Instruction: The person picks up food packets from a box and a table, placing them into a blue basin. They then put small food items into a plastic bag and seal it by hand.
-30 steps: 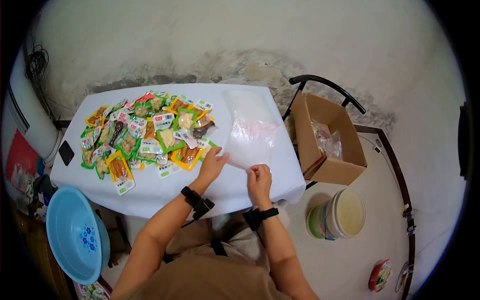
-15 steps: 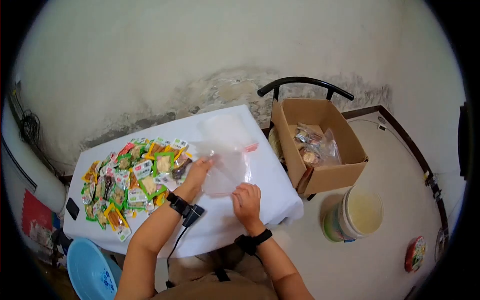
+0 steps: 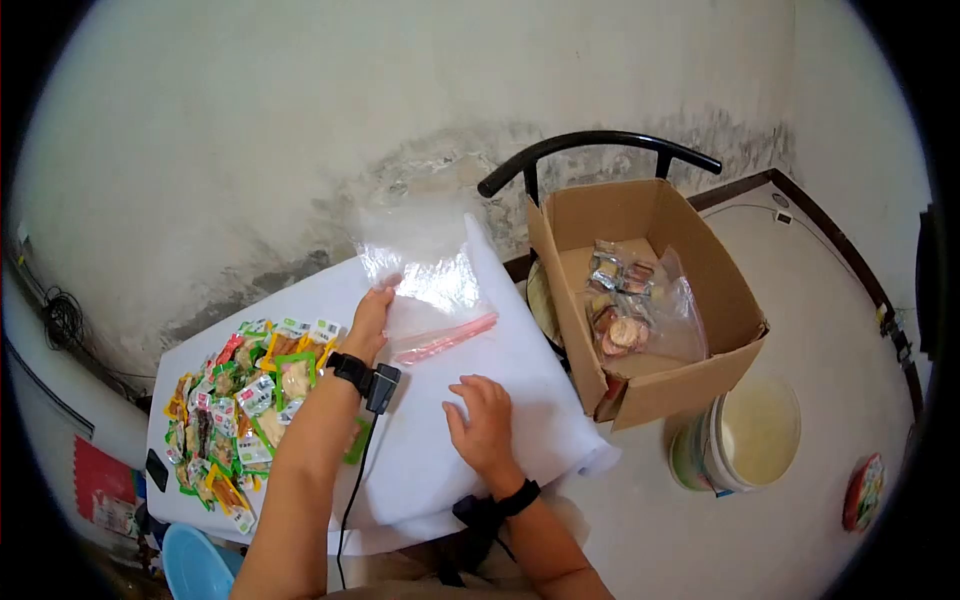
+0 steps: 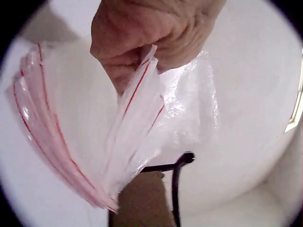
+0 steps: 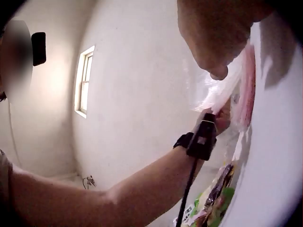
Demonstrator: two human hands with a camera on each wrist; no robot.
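My left hand (image 3: 370, 318) grips a stack of clear zip-lock bags (image 3: 425, 265) by one side, over the far part of the white-covered table. Red lines run along the bags' zip edge (image 4: 47, 113) in the left wrist view, where the layers fan apart below the hand (image 4: 147, 30). My right hand (image 3: 482, 422) is over the table nearer my body, fingers loosely bent and holding nothing, apart from the bags in the head view. Left of my left forearm lies a pile of packaged snacks (image 3: 225, 410) in vacuum packs with green, yellow and white edges.
A cardboard box (image 3: 660, 385) with bagged food (image 3: 625, 335) inside stands right of the table, by a black chair back (image 3: 600, 140). A bucket (image 3: 760, 440) is on the floor beyond it. At the left are a phone (image 3: 156, 470) and a blue basin (image 3: 195, 565).
My left hand has lifted the bags off the table and swung them up toward the wall. The right hand has let go of their edge. The head view has shifted to the right.
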